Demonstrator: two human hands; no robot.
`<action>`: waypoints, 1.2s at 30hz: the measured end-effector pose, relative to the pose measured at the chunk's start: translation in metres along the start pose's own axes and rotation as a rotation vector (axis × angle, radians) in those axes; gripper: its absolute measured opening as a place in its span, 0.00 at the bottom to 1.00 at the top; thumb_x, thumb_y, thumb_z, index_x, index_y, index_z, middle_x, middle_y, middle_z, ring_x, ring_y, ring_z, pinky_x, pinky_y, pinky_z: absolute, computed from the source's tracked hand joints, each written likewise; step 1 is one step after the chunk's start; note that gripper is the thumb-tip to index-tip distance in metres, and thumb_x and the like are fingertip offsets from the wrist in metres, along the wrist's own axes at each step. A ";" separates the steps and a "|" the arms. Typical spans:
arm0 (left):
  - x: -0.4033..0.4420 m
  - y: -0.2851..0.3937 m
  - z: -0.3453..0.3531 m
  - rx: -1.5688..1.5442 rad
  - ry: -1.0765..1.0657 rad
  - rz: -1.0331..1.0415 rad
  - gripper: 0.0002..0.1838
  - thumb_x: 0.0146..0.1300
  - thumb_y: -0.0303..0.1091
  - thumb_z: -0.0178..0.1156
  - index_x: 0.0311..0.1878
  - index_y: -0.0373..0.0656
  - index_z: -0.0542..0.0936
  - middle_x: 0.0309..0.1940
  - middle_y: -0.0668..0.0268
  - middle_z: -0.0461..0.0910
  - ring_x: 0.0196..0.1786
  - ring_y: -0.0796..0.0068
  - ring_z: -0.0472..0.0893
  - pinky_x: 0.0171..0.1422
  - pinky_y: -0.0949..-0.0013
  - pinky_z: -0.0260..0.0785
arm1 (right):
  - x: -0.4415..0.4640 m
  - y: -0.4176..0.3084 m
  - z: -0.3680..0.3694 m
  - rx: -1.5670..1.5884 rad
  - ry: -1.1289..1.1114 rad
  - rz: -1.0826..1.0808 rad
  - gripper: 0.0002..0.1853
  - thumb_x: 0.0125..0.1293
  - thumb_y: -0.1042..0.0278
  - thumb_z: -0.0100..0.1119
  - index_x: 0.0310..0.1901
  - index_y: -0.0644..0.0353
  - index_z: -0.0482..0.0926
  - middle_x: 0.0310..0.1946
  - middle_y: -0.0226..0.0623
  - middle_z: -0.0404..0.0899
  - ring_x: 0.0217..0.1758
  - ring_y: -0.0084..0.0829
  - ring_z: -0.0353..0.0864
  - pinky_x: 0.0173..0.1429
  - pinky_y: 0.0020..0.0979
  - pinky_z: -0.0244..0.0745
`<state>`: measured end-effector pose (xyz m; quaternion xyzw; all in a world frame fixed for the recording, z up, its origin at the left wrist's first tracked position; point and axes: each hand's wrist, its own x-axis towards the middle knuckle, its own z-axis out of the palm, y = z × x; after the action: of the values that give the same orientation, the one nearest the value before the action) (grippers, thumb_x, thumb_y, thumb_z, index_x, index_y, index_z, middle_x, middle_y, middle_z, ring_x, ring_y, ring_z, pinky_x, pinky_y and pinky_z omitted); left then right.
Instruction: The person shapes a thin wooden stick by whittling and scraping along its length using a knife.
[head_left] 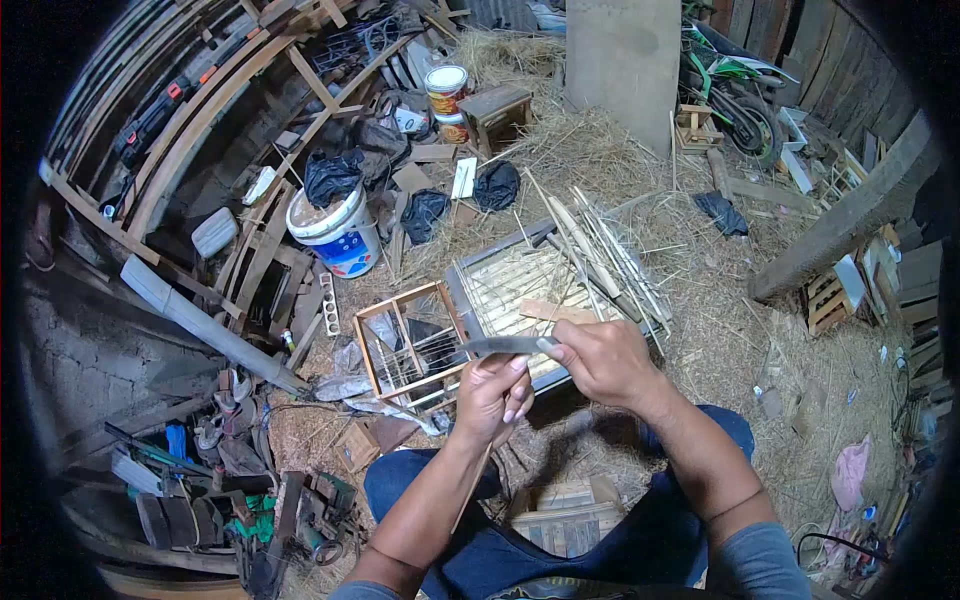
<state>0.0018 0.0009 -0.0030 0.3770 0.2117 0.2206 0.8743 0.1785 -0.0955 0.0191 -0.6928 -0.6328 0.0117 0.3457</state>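
Observation:
My right hand (605, 362) is closed around the handle end of a knife (508, 344), whose grey blade points left. Just below the blade, my left hand (492, 398) pinches a thin wooden stick (474, 487) that runs down along my left forearm. The blade lies right over the fingertips of my left hand. Beyond my hands is a wooden frame (364, 345) with thin bars, beside a tray (463, 290) of pale sticks. A flat piece of wood (556, 311) rests on the tray.
A bundle of sticks (598, 255) lies across the tray's right side. A white bucket (345, 238) with a black bag stands at the left. Behind are a small stool (497, 101) and a green motorbike (745, 115); a wooden post (850, 213) leans at the right.

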 end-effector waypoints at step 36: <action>-0.002 -0.008 -0.004 0.126 0.028 0.038 0.17 0.73 0.31 0.56 0.61 0.35 0.77 0.16 0.71 0.69 0.11 0.85 0.62 0.18 0.78 0.58 | -0.002 0.012 0.005 -0.057 -0.039 0.007 0.17 0.75 0.49 0.46 0.54 0.44 0.81 0.18 0.35 0.80 0.16 0.35 0.80 0.19 0.39 0.70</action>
<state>0.0000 -0.0024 -0.0111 0.4320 0.2304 0.2286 0.8415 0.1867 -0.0949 0.0085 -0.7042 -0.6371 0.0082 0.3132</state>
